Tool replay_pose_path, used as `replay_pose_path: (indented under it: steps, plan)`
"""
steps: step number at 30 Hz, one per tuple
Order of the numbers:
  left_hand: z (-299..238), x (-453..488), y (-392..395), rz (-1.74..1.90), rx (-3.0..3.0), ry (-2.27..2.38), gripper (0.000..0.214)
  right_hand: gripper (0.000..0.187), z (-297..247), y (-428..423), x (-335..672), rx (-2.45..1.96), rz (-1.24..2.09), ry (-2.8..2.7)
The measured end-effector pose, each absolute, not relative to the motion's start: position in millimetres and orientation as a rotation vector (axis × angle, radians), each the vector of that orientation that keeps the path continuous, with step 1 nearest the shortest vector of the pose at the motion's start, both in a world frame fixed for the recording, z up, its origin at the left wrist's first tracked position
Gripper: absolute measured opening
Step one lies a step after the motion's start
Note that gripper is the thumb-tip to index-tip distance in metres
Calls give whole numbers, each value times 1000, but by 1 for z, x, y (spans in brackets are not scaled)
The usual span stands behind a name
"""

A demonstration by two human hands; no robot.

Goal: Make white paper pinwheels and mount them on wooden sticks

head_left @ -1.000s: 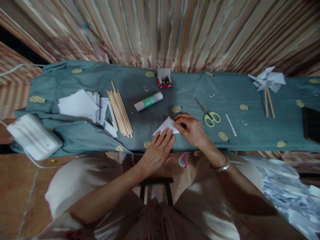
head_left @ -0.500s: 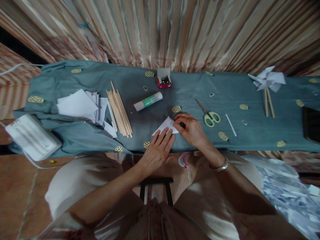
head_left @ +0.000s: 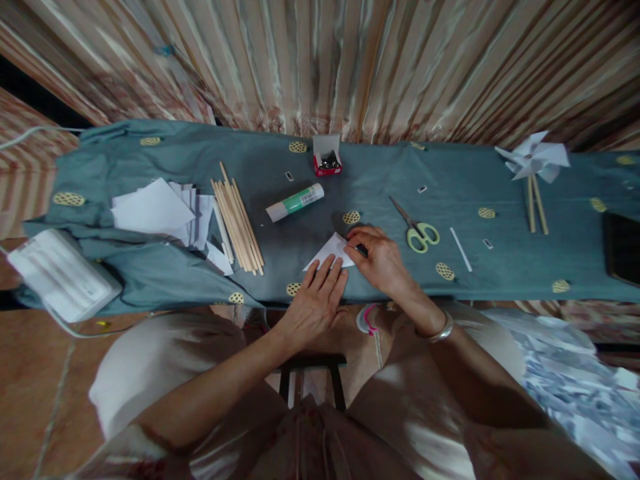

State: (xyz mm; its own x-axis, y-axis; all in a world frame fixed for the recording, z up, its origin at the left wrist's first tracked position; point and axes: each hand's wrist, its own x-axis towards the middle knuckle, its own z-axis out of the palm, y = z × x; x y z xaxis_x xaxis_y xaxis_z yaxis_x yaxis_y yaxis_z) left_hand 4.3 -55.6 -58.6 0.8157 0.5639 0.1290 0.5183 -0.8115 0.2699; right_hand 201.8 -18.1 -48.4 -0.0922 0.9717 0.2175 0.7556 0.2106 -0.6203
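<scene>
A white piece of paper (head_left: 327, 251), folded into a triangle, lies near the front edge of the cloth-covered table. My left hand (head_left: 315, 297) rests flat with fingers stretched along its lower edge, holding nothing. At the paper's right corner, my right hand (head_left: 383, 263) is closed, thumb and forefinger pinched on the paper. Something dark shows beneath those fingers, too small to name. Behind the paper lie a glue stick (head_left: 295, 202) with its cap on and an open red and white box (head_left: 327, 157) of small dark metallic pieces. Green-handled scissors (head_left: 420, 233) lie right of my right hand.
Wooden sticks (head_left: 237, 223) and a stack of white paper (head_left: 153, 208) lie at the left, with a white power strip (head_left: 65, 277) at the corner. A paper pinwheel (head_left: 534, 157) on sticks, a thin white strip (head_left: 461, 249) and a black device (head_left: 623, 247) are at the right.
Almost nothing differs. Both hands stay on the folded paper, with my right fingers shifted only very slightly at its corner.
</scene>
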Motion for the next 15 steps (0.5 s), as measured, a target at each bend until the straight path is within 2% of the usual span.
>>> replay_pose_path:
  steps: [15]
  plan:
    - [-59,5,-57,312,2810,843,66,8,-48,-15,207,-1576,613,-1803]
